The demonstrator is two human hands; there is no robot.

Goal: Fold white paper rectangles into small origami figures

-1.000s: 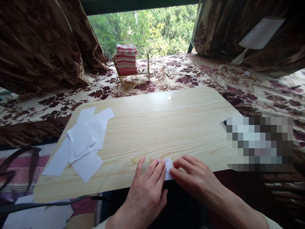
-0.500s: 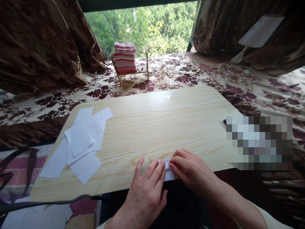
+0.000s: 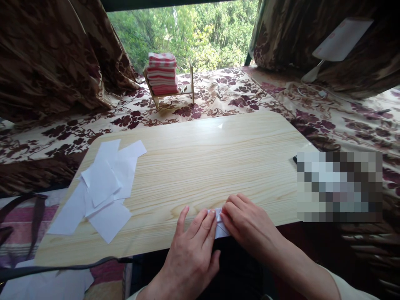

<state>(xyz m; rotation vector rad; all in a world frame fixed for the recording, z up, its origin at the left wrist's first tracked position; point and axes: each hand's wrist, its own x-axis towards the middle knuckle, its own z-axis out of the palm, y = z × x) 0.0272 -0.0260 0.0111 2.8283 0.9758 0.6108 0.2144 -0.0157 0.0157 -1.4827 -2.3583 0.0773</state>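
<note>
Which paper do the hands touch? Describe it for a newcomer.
On the pale table, go to the near edge, where the left hand and right hand are close together. The partly covered white paper shows between them; unlike the sheets piled at the table's left, it has both hands on it.

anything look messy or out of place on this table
The white paper sheets on the left of the wood-grain tabletop look untidy, overlapping at mixed angles. A tiny white triangle, possibly a paper scrap, sits alone near the far edge.
</note>
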